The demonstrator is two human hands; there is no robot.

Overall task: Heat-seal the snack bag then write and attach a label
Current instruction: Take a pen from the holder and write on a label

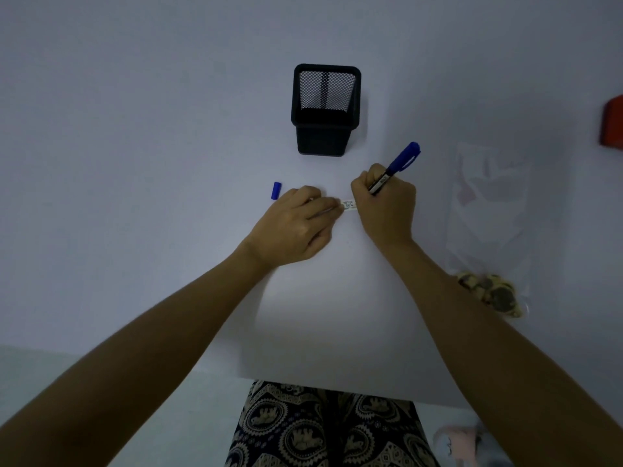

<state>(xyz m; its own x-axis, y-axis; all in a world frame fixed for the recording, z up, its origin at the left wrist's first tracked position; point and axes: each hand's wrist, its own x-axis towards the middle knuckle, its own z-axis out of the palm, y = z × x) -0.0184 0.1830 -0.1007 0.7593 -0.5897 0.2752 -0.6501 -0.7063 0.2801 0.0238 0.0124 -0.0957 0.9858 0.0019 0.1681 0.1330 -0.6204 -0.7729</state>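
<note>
Blue pen cap lies loose on the white table, at 9 o'clock from the hands and just beside the left knuckles. Left hand is flat-ish, fingers curled, fingertips pinning the left end of a small white label w/ tiny print. At 12 o'clock, farther back, stands a black mesh pen holder, upright. Right hand is closed in a fist round a blue marker, barrel tilted to 1 o'clock, tip hidden by the hand at the label's right end. At 3 o'clock, well apart, lies a clear snack bag, snacks bunched at its near end. Red object at right edge, cut off.
</note>
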